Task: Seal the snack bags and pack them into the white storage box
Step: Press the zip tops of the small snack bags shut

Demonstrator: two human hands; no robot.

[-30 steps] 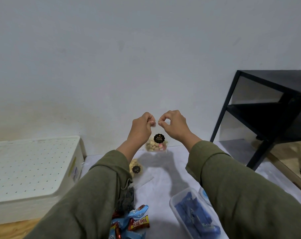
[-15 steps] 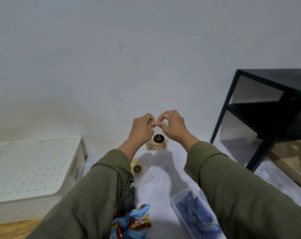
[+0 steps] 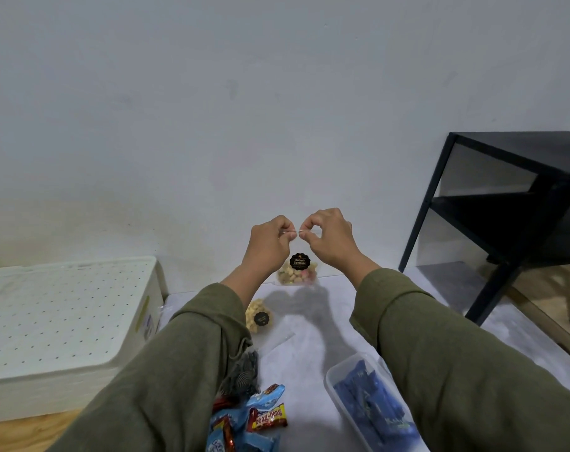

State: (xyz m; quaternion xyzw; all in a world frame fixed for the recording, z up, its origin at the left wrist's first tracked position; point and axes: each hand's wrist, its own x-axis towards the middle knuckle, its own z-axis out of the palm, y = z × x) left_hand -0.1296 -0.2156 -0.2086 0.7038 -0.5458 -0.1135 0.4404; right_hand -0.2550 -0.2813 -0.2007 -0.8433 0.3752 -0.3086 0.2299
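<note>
Fingertips of both hands meet at the top edge of a clear snack bag [image 3: 297, 270], held up in front of the wall: the left hand [image 3: 268, 246] pinches the strip from one side and the right hand [image 3: 330, 240] from the other, each grip pressed together on the plastic, thumbs nearly touching. The bag hangs below them, showing pale biscuits and a round black label. Beneath, on the white bench [image 3: 309, 347], a second snack bag [image 3: 256, 316] with the same kind of label lies partly behind the left sleeve [image 3: 166, 370]. The white storage box [image 3: 58, 321], its dotted lid on, sits at the left, well apart from the held bag. Nearer the camera lie blue and red wrapped candies [image 3: 254, 422] and a clear tub [image 3: 371, 409] of blue packets. A black shelf unit [image 3: 512, 207] stands at the right.
</note>
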